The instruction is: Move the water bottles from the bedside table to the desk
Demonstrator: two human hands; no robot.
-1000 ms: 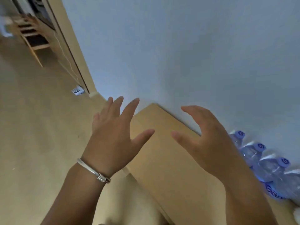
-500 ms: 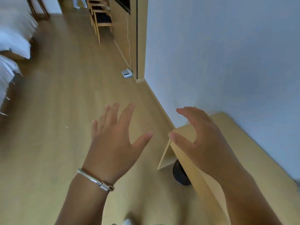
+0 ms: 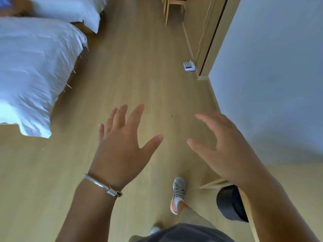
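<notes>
No writing can be read: the small white device [image 3: 189, 66] on the floor beside the wooden door frame [image 3: 208, 37] carries a dark panel, too small to make out.

The surface below is a light wood-plank floor [image 3: 139, 70] running down the room. At left lies a bed with rumpled white bedding [image 3: 35, 63], a second white bed [image 3: 73, 9] behind it. A pale blue-white wall [image 3: 272, 67] fills the right side, and the legs of a wooden chair [image 3: 173, 9] show at the top. At lower right the corner of a light wooden table [image 3: 286, 179] juts out, with a round dark bin [image 3: 229, 205] beneath its edge. A grey sneaker with an orange heel [image 3: 178, 193] steps on the floor.

The left hand [image 3: 122, 151], a silver bangle [image 3: 103, 186] at its wrist, is held out palm down, its fingers [image 3: 134, 116] straight and spread, holding nothing. The right hand [image 3: 227, 151] hangs over the floor near the table corner, fingers loosely bent and apart, thumb out, also holding nothing. No water bottle shows anywhere in view, so its place relative to the fingers cannot be told.
</notes>
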